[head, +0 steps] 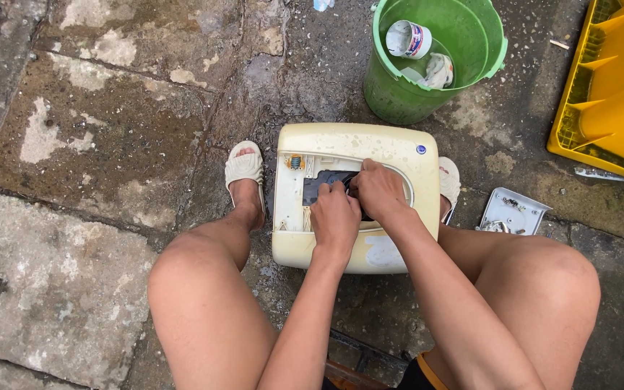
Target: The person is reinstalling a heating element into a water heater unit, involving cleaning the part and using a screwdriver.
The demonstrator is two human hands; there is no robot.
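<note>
Left hand [334,215] at frame centre, fingers curled down into opening of cream appliance casing [341,148], gripping dark part [321,184] inside. Right hand [379,189] touching it at 2 o'clock, pinching same dark part. Casing sits on wet stone floor [88,130] between sandalled feet. Green bucket [427,94] at 12 o'clock. Yellow crate [615,87] at 2 o'clock. Grey cover plate [514,211] at 3 o'clock.

Cream-yellow plastic casing [355,148] speckled with grey dirt, dark opening [324,184] in its middle, green bucket [399,97], white can [407,38] with red and blue band, bright yellow crate [612,87], cream ribbed sandals [244,167], mottled grey-brown wet floor [95,137]
</note>
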